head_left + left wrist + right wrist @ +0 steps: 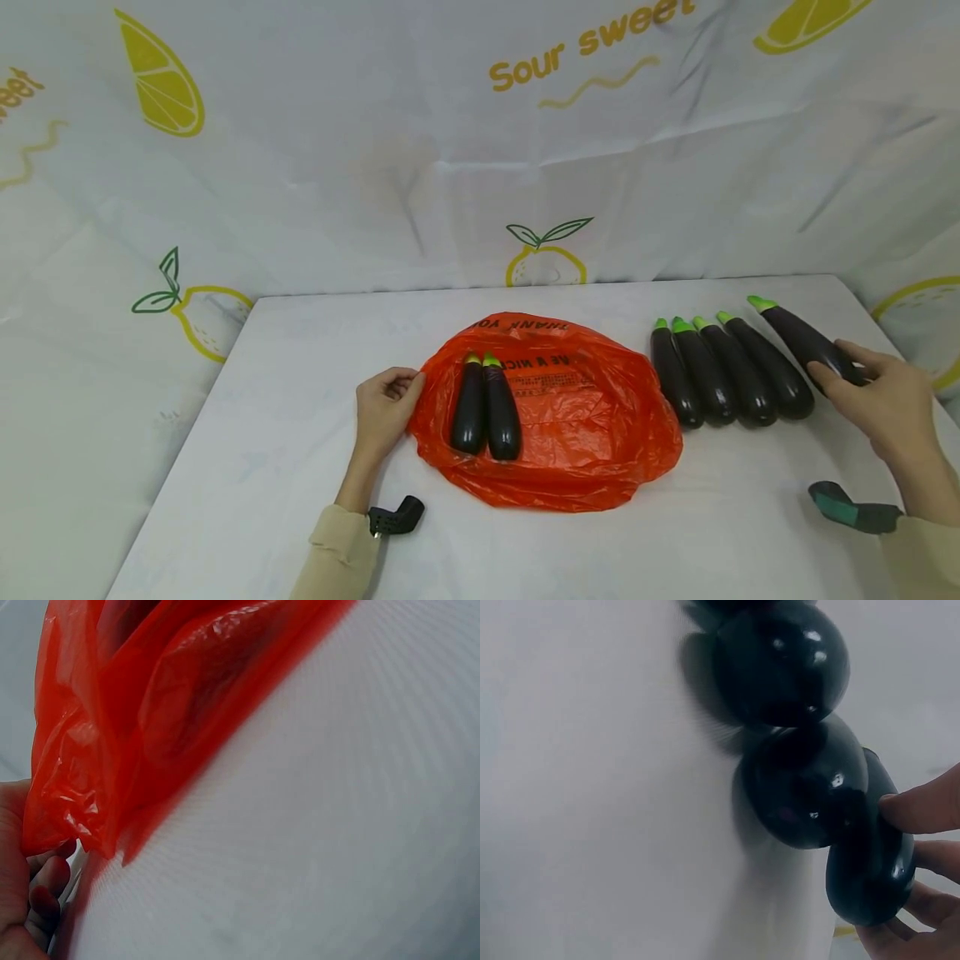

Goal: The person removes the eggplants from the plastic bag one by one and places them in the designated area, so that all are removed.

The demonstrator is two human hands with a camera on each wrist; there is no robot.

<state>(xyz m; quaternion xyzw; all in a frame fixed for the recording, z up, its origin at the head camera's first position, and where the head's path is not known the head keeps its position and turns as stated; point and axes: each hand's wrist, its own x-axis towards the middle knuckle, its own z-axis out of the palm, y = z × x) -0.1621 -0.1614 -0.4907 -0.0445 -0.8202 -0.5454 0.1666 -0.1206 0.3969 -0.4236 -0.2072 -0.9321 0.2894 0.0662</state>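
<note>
A red plastic bag (570,433) lies spread open on the table, with two dark eggplants (486,408) side by side in its left part. My left hand (386,408) pinches the bag's left edge; in the left wrist view the red film (75,780) hangs from between thumb and curled fingers. At the far right, my right hand (885,396) grips the thick end of an eggplant (806,337), its green stem pointing away to the back left. The right wrist view has thumb and fingers on either side of this eggplant (870,877).
Several more eggplants (723,375) lie in a row between the bag and my right hand, green stems toward the back. A white cloth with lemon prints (360,150) hangs behind the white table (285,400). Each wrist wears a dark camera mount (397,517).
</note>
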